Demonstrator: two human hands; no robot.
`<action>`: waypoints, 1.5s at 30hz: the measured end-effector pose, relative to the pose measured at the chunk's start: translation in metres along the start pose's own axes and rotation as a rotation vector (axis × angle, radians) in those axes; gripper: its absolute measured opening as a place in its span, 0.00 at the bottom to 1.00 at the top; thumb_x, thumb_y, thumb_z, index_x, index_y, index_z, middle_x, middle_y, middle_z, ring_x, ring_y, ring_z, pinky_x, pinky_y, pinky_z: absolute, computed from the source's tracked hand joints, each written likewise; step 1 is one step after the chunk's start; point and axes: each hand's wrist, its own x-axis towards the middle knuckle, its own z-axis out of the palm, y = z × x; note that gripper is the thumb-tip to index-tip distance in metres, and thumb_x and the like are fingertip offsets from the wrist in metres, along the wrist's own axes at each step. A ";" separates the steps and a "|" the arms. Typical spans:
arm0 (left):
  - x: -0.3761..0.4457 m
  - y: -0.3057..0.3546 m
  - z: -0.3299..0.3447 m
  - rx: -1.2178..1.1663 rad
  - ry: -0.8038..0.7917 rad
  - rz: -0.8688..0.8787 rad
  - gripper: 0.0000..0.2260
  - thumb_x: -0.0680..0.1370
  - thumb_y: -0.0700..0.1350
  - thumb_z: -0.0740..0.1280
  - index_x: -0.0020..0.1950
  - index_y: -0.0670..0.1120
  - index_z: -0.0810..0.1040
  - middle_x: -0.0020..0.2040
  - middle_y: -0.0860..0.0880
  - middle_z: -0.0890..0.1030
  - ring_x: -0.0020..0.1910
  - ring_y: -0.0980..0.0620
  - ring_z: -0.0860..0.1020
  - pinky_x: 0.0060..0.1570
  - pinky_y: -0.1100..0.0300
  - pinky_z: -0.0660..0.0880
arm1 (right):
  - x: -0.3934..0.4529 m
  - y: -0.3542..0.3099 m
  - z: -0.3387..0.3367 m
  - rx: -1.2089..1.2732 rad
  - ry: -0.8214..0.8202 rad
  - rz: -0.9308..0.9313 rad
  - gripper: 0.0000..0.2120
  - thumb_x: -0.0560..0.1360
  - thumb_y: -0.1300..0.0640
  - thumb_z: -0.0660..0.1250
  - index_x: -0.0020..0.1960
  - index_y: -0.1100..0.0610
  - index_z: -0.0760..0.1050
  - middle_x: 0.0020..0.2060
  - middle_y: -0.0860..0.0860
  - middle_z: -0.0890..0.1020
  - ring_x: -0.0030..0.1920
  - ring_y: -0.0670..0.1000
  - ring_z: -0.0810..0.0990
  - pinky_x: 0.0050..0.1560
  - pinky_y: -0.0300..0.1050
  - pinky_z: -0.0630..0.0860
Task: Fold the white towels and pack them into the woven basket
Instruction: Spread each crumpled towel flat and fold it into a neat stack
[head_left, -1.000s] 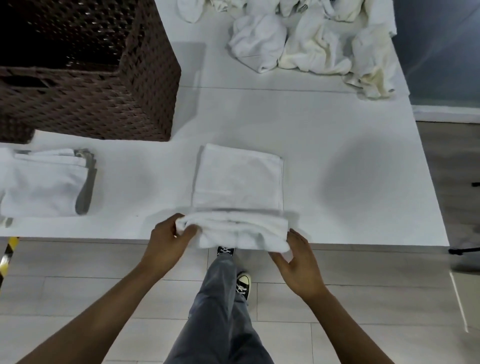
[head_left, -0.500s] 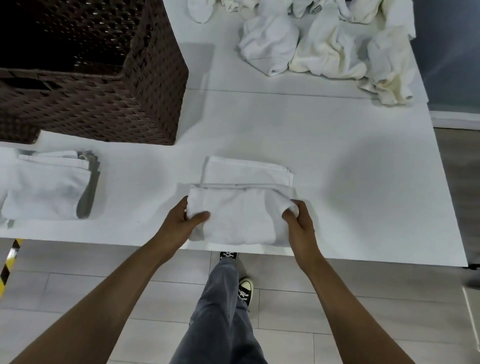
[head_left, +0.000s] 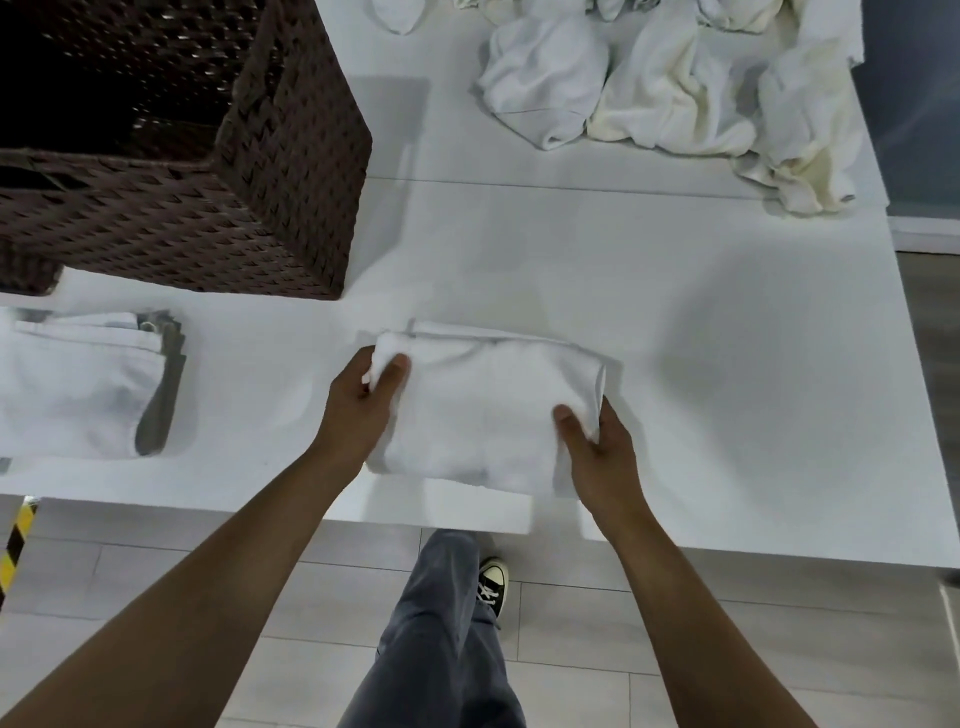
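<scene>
A white towel (head_left: 483, 410) lies folded near the front edge of the white table (head_left: 675, 322). My left hand (head_left: 363, 400) pinches its far left corner, thumb on top. My right hand (head_left: 597, 441) grips its right edge, thumb on top and fingers underneath. The dark brown woven basket (head_left: 291, 171) stands at the back left of the table, its inside dark. A stack of folded white towels (head_left: 78, 384) sits at the left, in front of the basket.
Several crumpled white and cream towels (head_left: 665, 88) are heaped at the far right of the table. The table's front edge runs just below the towel; my legs and a black sneaker (head_left: 491, 584) stand over grey floor tiles.
Both hands carried the towel's near flap away from me over the rest of the towel, which is now folded smaller. The hands sit further from the table edge than before.
</scene>
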 end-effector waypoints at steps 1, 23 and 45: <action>0.005 0.002 0.002 -0.022 0.055 -0.028 0.08 0.80 0.54 0.68 0.57 0.54 0.78 0.50 0.52 0.83 0.46 0.56 0.81 0.44 0.64 0.75 | 0.007 0.001 0.006 -0.017 0.015 -0.002 0.14 0.82 0.49 0.66 0.68 0.46 0.75 0.57 0.40 0.83 0.58 0.36 0.81 0.56 0.28 0.74; 0.013 -0.029 0.037 0.759 0.195 0.400 0.33 0.77 0.48 0.72 0.79 0.55 0.62 0.70 0.48 0.69 0.59 0.47 0.74 0.50 0.50 0.77 | 0.053 0.013 0.033 -0.147 0.406 0.224 0.18 0.80 0.43 0.67 0.58 0.56 0.69 0.39 0.44 0.74 0.44 0.57 0.76 0.46 0.45 0.69; -0.091 -0.103 0.003 1.181 0.088 0.134 0.32 0.81 0.68 0.46 0.83 0.56 0.49 0.83 0.48 0.51 0.80 0.35 0.53 0.74 0.29 0.50 | -0.036 0.051 0.066 -1.204 -0.010 -0.469 0.36 0.79 0.31 0.53 0.82 0.48 0.58 0.80 0.56 0.62 0.80 0.60 0.59 0.79 0.60 0.56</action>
